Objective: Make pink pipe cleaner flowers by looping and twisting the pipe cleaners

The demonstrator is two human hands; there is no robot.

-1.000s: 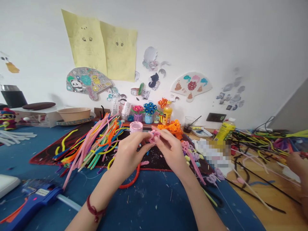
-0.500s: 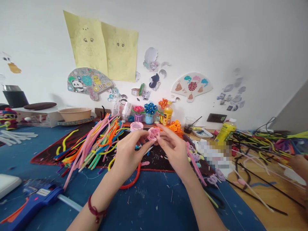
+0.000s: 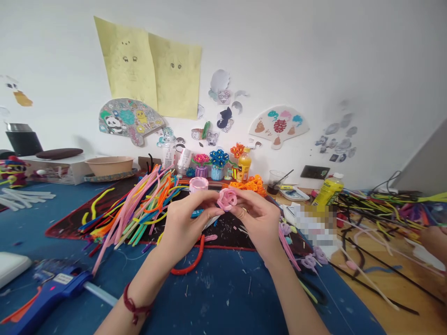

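Note:
Between my two hands, above the middle of the dark mat, is a pink pipe-cleaner flower (image 3: 226, 199) with rounded, looped petals. My left hand (image 3: 190, 214) pinches its left side between thumb and fingers. From the other side, my right hand (image 3: 258, 216) grips its right edge, thumb below and fingers behind. Just beyond my left fingers stands a pink-and-white roll of tape (image 3: 199, 184). Left of my hands lies a heap of colourful pipe cleaners (image 3: 139, 204). A red pipe cleaner (image 3: 190, 269) curves on the mat's edge below my left hand.
A blue glue gun (image 3: 52, 298) with a glue stick lies at the front left. Small pipe-cleaner flower pots (image 3: 217, 172) and bottles stand along the wall. Loose black pipe cleaners (image 3: 380, 286) cover the wooden table at right, where another person's hand (image 3: 435, 244) shows.
The pink flower has shifted slightly right and down, and its looped petals now face me more. My right fingers have folded in behind it; my left hand keeps its pinch.

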